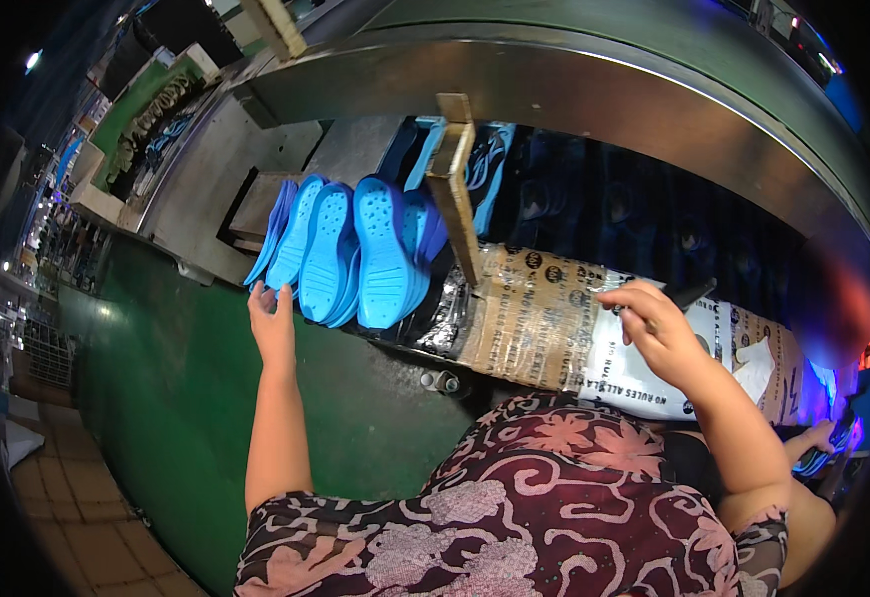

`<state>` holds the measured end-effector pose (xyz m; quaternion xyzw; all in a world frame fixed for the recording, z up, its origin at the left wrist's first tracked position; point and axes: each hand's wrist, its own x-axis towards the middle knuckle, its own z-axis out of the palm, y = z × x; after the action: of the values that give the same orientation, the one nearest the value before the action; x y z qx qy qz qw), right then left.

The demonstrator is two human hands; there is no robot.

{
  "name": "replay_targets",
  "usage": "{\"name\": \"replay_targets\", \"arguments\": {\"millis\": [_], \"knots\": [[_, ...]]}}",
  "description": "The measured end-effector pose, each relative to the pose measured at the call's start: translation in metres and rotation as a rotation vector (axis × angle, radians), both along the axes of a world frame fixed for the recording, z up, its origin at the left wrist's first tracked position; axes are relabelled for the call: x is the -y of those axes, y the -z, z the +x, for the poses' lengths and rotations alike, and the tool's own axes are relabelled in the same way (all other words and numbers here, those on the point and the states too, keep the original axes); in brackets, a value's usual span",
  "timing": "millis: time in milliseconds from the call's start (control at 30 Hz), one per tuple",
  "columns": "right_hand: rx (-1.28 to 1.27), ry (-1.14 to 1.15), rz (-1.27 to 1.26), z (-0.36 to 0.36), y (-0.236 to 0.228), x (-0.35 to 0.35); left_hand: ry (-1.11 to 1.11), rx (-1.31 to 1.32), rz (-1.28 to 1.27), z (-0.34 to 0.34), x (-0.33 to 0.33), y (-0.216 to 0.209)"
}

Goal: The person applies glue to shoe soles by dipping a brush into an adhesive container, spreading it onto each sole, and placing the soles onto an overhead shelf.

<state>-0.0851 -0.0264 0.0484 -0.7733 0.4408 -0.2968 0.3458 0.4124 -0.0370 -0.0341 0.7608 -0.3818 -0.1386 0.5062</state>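
L hand (274,323) was raised w/ fingers spread apart and empty, fingertips reaching the lower ends of the blue shoe soles (355,254), approx. touching the leftmost ones; exact contact could not be told. Soles stood on edge in a tight row, treads facing the camera, leaning against one another, at the left end of a dark trough under the curved metal machine hood (554,90). Further blue pieces lay deeper in the trough behind the row, in shadow. A wooden slat (455,189) hung down from the hood edge, just right of the soles, its lower end over the taped cardboard panel (530,318) that formed the trough's front wall. R hand (659,333) was at the panel's top edge, well apart from the soles, fingers curled together around a small dark object (692,292) protruding past the knuckles; obj. type could not be told. White printed sheeting (624,378) covered the panel's right section below the R hand. A small bottle (442,380) lay on its side below the panel, near the green floor (156,398). Person's patterned maroon garment (535,497) filled the lower centre. At the far right edge, another hand (823,438) rested near blue items; detail was too blurred to tell.
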Motion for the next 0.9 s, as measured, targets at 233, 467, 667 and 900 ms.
{"name": "replay_targets", "arguments": {"millis": [233,467,667,900], "knots": [[-0.112,-0.175,0.084,0.117,0.044,0.049,-0.012,-0.556,0.123,0.070,0.024,0.088],[-0.071,-0.047,0.637,0.214,0.089,0.080,-0.018,-0.549,0.288,0.025,0.034,0.075],[-0.072,0.163,0.805,0.238,0.132,0.112,0.412,-0.507,0.280,0.021,0.047,0.068],[-0.031,0.000,0.858,0.230,0.143,0.121,0.604,-0.798,0.288,0.022,0.081,0.079]]}}
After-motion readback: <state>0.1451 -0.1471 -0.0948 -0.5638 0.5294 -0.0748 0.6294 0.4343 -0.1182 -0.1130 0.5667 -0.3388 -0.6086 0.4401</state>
